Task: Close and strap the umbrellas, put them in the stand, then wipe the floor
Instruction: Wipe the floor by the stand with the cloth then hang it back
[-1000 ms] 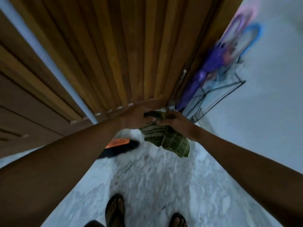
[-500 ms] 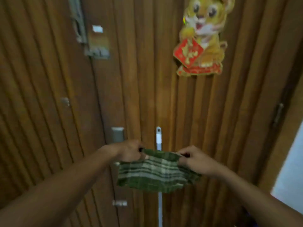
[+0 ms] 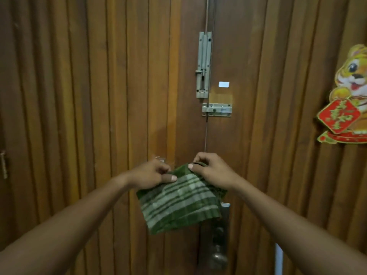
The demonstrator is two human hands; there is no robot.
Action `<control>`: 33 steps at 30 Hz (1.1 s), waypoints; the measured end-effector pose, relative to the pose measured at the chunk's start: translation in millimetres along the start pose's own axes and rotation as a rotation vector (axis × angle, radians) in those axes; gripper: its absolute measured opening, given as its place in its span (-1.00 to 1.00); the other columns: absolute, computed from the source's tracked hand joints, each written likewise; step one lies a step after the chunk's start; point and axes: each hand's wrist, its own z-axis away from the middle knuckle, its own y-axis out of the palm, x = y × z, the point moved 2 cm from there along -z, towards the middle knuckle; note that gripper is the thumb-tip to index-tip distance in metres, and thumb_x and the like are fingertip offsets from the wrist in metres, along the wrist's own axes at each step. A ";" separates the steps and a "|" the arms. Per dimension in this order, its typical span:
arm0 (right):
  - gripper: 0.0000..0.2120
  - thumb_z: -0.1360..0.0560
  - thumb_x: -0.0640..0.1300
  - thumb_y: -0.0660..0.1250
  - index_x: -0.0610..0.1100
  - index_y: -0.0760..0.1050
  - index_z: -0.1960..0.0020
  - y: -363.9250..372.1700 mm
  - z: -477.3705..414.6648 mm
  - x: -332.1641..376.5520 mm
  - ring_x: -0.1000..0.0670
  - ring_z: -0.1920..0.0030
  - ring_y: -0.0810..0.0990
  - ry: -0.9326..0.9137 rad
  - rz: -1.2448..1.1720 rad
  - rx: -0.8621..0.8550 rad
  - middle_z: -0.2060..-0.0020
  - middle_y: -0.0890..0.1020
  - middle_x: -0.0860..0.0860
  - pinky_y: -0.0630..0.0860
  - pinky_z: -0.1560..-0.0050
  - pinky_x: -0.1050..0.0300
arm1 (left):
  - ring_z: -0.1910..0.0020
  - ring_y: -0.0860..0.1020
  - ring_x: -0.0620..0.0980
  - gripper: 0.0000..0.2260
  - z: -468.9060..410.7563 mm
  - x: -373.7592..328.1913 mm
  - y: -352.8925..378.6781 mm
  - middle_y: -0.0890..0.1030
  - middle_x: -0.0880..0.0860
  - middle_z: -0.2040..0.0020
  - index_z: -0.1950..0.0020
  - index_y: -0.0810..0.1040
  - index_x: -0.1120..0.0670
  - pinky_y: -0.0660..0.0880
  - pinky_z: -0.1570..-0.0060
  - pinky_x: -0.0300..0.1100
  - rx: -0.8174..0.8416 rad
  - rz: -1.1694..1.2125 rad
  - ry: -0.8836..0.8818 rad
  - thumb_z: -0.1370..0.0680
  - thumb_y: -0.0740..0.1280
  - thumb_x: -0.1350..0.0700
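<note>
cloth (image 3: 179, 203) before door (image 3: 89, 96) | bolts (image 3: 203, 65) above | sticker (image 3: 346, 96) right

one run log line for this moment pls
left hand: pinching cloth top edge | right hand: pinching same edge | cloth: green plaid, hanging before door | floor: out of view

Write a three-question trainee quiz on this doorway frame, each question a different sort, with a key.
1. True or false: both hands hold the green plaid cloth by its top edge.
2. Multiple choice: the tiger decoration hangs on the door
A. left of the bolts
B. right of the bolts
C. below the knob
3. Fill in: below the cloth, partly hidden by it, is the door ____.

Key
1. True: left hand and right hand pinch it.
2. B: right of the vertical bolt and the horizontal latch.
3. knob
</note>
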 end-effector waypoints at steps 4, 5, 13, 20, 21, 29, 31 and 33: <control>-0.77 -0.53 0.09 0.41 -0.01 0.58 0.23 40.5 -38.4 -3.0 0.02 0.17 0.63 0.055 0.101 -0.101 0.26 0.67 0.07 0.58 0.06 -0.11 | 0.32 0.53 -0.19 -0.67 -9.5 48.8 -29.5 0.56 -0.10 0.35 0.16 0.54 0.25 0.42 0.18 -0.18 -0.148 -0.057 -0.029 -0.62 0.33 -0.01; -0.77 -0.52 0.11 0.42 0.02 0.58 0.24 49.4 -46.8 -2.5 0.03 0.16 0.63 0.074 0.136 -0.151 0.26 0.67 0.10 0.60 0.10 -0.09 | 0.26 0.57 -0.07 -0.69 -13.9 58.7 -33.8 0.59 0.00 0.30 0.15 0.57 0.20 0.44 0.17 -0.10 -0.184 -0.084 -0.035 -0.62 0.32 -0.03; -0.78 -0.52 0.13 0.39 0.05 0.41 0.02 104.3 -83.6 -3.7 -0.03 0.17 0.60 -0.018 0.663 -0.482 0.24 0.56 0.11 0.46 0.34 0.11 | 0.14 0.55 -0.02 -0.85 -29.9 99.1 -31.6 0.56 -0.09 0.09 -0.03 0.36 -0.10 0.56 0.17 -0.01 -0.626 -0.498 0.028 -0.56 0.32 -0.03; -0.85 -0.53 0.09 0.39 0.04 0.63 0.00 121.7 -78.4 -29.3 0.00 0.12 0.60 -0.067 0.652 -0.502 0.15 0.60 0.12 0.44 0.33 0.14 | 0.13 0.54 -0.01 -0.94 -40.8 118.6 -9.4 0.47 -0.10 0.10 0.01 0.58 -0.11 0.55 0.17 -0.03 -0.722 -0.444 -0.015 -0.55 0.35 0.04; -0.84 -0.53 0.09 0.38 0.05 0.67 0.00 122.5 -76.7 -34.5 0.02 0.11 0.61 -0.060 0.616 -0.481 0.14 0.64 0.13 0.50 0.30 0.12 | 0.13 0.55 -0.03 -0.92 -40.7 122.6 -5.2 0.51 -0.11 0.11 0.01 0.63 -0.11 0.56 0.16 -0.05 -0.734 -0.396 -0.019 -0.55 0.36 0.04; -0.55 -0.52 0.27 0.33 0.05 0.63 -0.29 148.8 -35.3 -75.5 0.19 -0.20 0.61 -0.018 0.147 -0.331 -0.20 0.68 0.16 0.58 -0.22 0.17 | 0.00 0.62 -0.17 -0.65 -16.2 130.7 42.0 0.68 -0.11 -0.08 -0.17 0.69 -0.02 0.50 0.05 -0.38 -0.771 0.090 -0.028 -0.58 0.30 -0.21; -0.57 -0.50 0.19 0.42 0.06 0.61 -0.31 152.5 -28.4 -80.0 0.19 -0.23 0.60 -0.001 0.155 -0.319 -0.22 0.66 0.16 0.55 -0.26 0.19 | -0.09 0.61 -0.17 -0.61 -12.0 128.5 50.4 0.67 -0.13 -0.12 -0.17 0.69 -0.03 0.50 -0.06 -0.33 -0.784 0.049 -0.043 -0.52 0.36 -0.26; -0.58 -0.49 0.13 0.46 0.08 0.59 -0.33 152.8 -23.2 -82.0 0.20 -0.24 0.59 0.004 0.176 -0.312 -0.24 0.65 0.17 0.55 -0.26 0.21 | -0.16 0.60 -0.15 -0.63 -9.1 127.4 57.0 0.66 -0.12 -0.19 -0.13 0.71 -0.03 0.49 -0.11 -0.31 -0.829 0.018 -0.067 -0.50 0.38 -0.25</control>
